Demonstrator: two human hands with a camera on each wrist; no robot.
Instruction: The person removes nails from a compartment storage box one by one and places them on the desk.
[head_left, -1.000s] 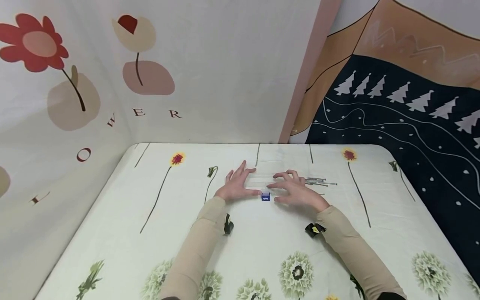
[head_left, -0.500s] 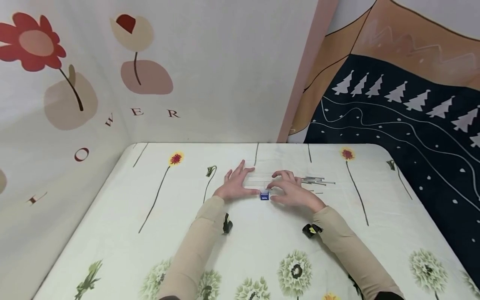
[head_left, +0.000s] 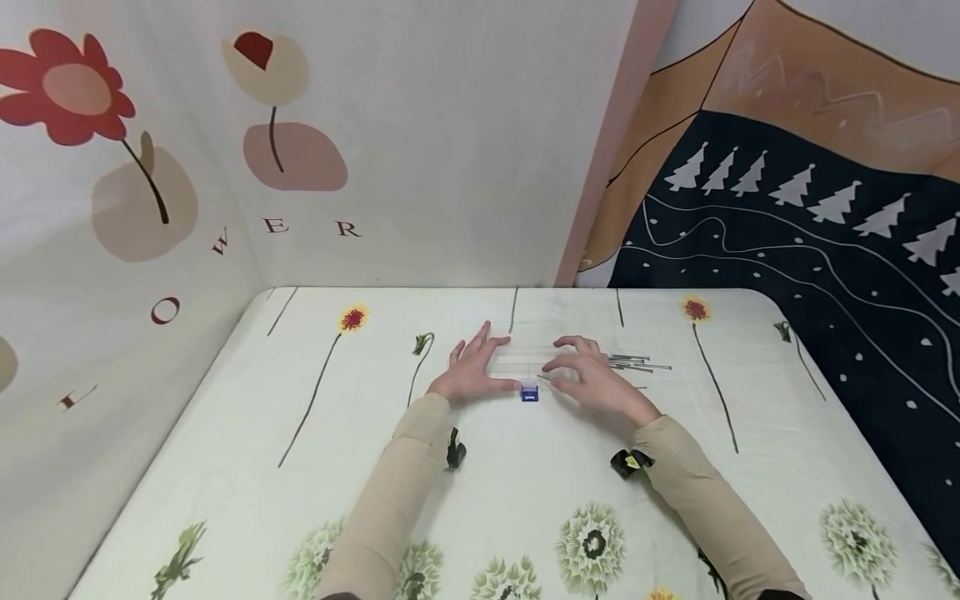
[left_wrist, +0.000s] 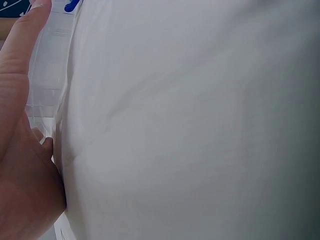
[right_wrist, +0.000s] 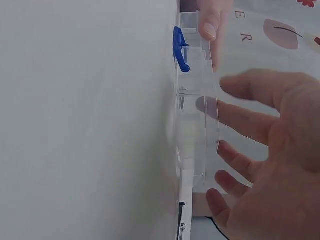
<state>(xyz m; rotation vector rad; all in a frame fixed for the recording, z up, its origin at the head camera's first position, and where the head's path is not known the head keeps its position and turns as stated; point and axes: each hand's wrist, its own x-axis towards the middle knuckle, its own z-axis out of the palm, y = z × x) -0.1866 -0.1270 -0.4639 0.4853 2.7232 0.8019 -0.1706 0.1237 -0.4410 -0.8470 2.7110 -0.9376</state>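
Note:
In the head view a clear plastic box (head_left: 522, 354) with a blue latch (head_left: 529, 394) lies on the table between both hands. My left hand (head_left: 471, 375) rests at its left side, fingers spread and the straight thumb reaching toward the latch. My right hand (head_left: 596, 379) hovers over the box's right part, fingers loosely bent and apart, holding nothing. A thin nail (head_left: 545, 378) shows just below its fingertips. The right wrist view shows the box (right_wrist: 192, 130) side-on, with the index fingertip overlapping its wall and a small dark piece inside.
Several loose nails (head_left: 637, 363) lie right of the right hand, with another nail (head_left: 637, 387) nearer the front. A flowered cloth covers the table (head_left: 525, 467). Printed curtains (head_left: 450, 167) rise behind and at the left; a dark printed cloth (head_left: 825, 250) hangs at the right.
My right hand first moves slightly left, then draws back right with its fingers spreading, uncovering the thin nail near the latch. My left hand stays in place.

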